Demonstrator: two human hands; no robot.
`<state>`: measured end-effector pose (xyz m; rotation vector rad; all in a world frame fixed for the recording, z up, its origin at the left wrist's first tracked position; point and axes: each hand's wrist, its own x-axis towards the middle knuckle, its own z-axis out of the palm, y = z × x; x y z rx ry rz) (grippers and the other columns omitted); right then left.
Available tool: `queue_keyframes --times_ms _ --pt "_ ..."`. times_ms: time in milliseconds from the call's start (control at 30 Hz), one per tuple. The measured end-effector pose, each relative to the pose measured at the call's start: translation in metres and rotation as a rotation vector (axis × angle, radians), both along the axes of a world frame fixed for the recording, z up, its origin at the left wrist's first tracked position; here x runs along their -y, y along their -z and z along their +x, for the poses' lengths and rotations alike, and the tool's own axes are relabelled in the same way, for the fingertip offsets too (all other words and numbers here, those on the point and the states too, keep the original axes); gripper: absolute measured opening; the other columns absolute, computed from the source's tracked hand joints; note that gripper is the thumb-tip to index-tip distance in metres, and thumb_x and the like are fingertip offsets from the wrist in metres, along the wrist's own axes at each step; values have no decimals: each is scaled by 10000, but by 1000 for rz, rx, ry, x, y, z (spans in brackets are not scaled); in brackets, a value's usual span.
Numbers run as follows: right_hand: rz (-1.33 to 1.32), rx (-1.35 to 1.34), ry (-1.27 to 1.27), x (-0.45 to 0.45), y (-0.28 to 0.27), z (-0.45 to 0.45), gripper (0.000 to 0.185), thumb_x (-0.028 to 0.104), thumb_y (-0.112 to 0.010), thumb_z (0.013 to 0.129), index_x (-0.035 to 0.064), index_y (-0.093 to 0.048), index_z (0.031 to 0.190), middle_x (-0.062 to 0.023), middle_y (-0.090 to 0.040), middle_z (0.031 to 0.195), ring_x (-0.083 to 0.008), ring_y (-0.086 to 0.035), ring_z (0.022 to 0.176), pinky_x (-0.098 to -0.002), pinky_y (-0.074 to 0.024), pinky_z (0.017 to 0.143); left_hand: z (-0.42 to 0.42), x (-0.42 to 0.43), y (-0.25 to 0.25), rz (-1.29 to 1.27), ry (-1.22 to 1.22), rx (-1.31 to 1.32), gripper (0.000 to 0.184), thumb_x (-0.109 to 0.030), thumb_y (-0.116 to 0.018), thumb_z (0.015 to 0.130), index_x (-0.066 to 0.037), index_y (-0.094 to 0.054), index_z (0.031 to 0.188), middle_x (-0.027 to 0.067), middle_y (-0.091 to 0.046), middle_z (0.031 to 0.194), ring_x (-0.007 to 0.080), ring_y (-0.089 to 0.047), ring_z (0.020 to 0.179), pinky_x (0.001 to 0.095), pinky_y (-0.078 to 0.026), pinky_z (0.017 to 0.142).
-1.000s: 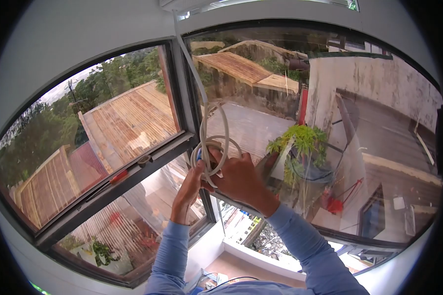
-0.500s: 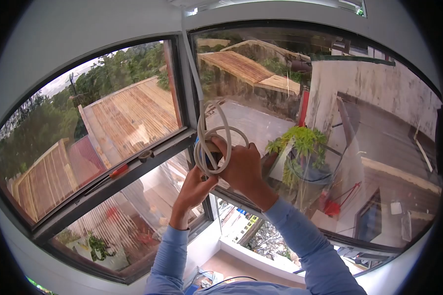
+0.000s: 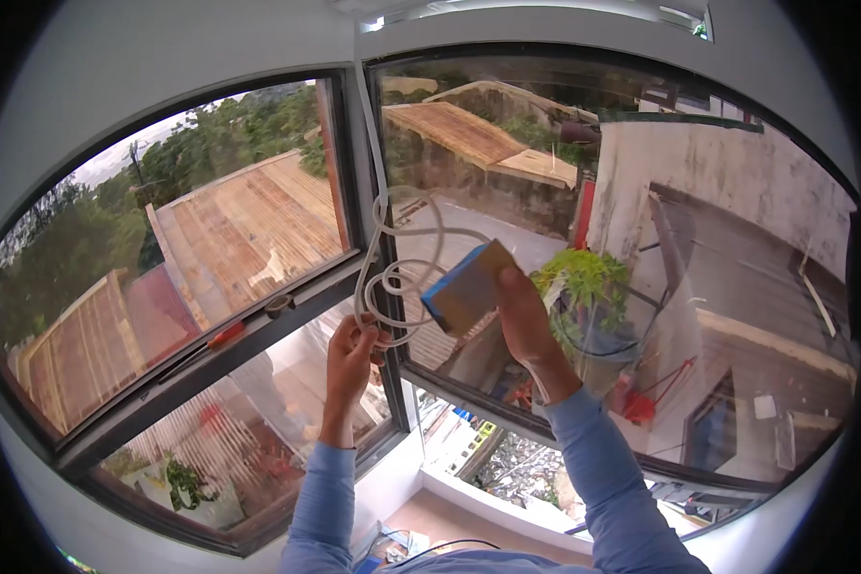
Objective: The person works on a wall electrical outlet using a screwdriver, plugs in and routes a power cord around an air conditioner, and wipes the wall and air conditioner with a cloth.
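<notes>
My right hand (image 3: 528, 325) grips a small rectangular box (image 3: 467, 295) with blue sides and a grey-brown face, holding it tilted in front of the right window pane. A pale, flexible cable (image 3: 439, 235) hangs in several loose loops beside the box. It runs down the corner between the two windows, and one stretch reaches the box. Lower and to the left, my left hand (image 3: 349, 368) pinches the cable loops between thumb and fingers. The box's far side and the fingers behind it are hidden.
On the dark window rail (image 3: 306, 298) at left lie a red-handled screwdriver (image 3: 226, 335) and a roll of tape (image 3: 278, 305). A large glass pane (image 3: 507, 210) stands right behind the hands. Papers and a dark cord (image 3: 450, 543) are low, near my body.
My hands have moved apart. The right hand has drawn the box out to the right, bringing its face into view. The left hand has shifted slightly left, and the coil has spread into looser loops.
</notes>
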<state>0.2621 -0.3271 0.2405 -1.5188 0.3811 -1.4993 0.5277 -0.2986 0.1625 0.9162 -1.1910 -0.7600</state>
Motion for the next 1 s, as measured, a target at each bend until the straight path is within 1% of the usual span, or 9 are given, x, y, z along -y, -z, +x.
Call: queue_keyframes --times_ms 100,167,267,467,667,700,800,833,1000 --pt "248 268 -322 -21 0 -15 448 399 -590 1024 27 -620 1273 -77 -680 1199 -190 -638 1117 -331 -498 971 -7 0 4 -44 -33 48 341 -191 -650 990 -52 -595 1296 86 -702 1095 135 -664 947 253 -545 646" --pt "218 181 -448 -16 32 -32 519 424 -607 1014 10 -580 1326 -86 -661 1246 -199 -627 1165 -348 -488 1020 -12 0 6 -97 -126 70 411 -211 -679 983 -83 -579 1361 101 -647 1247 152 -624 1066 283 -544 729" --pt "147 50 -707 -22 58 -46 605 423 -646 993 -9 -529 1399 -91 -635 1308 -194 -607 1205 -357 -478 1050 -13 1 -3 -197 -339 195 455 -231 -676 988 -77 -556 1399 120 -630 1294 192 -614 1118 315 -535 821" --pt "228 -209 -673 -42 59 -57 707 305 -714 950 -24 -428 1507 -88 -628 1330 -177 -590 1204 -348 -471 1045 -49 24 -79 -195 210 -182 481 -295 -619 1036 -36 -529 1432 131 -651 1209 184 -624 1124 335 -525 910" --pt "158 -293 -349 -50 20 -76 583 228 -697 951 -16 -476 1433 -69 -641 1240 -146 -611 1131 -311 -513 951 -66 25 -110 -113 287 -203 446 -137 -545 1020 -24 -503 1449 62 -659 908 152 -688 761 317 -597 711" --pt "146 -260 -278 -47 15 -81 550 226 -693 954 -6 -493 1411 -62 -641 1220 -135 -615 1110 -302 -523 928 -69 22 -111 -87 293 -290 484 -66 -492 993 -10 -456 1472 85 -664 885 150 -673 660 293 -602 546" --pt "224 -180 -104 -49 -21 -82 444 252 -676 983 33 -535 1343 -42 -640 1149 -106 -629 1026 -288 -544 850 -71 5 -120 -117 313 -361 510 -40 -464 991 -4 -407 1497 101 -666 885 155 -677 666 266 -581 450" --pt "219 -145 -87 -46 -28 -79 430 263 -661 997 43 -538 1345 -38 -640 1142 -104 -631 1015 -287 -545 843 -73 2 -122 -100 292 -352 486 -53 -431 996 -26 -424 1481 95 -664 897 113 -608 580 213 -448 357" --pt "244 -10 -31 -5 -45 -46 406 304 -575 1043 66 -543 1369 -51 -654 1108 -127 -667 946 -290 -572 800 -71 -1 -121 -111 393 -387 443 -117 -407 1044 -58 -430 1483 76 -635 813 70 -478 421 212 -322 312"
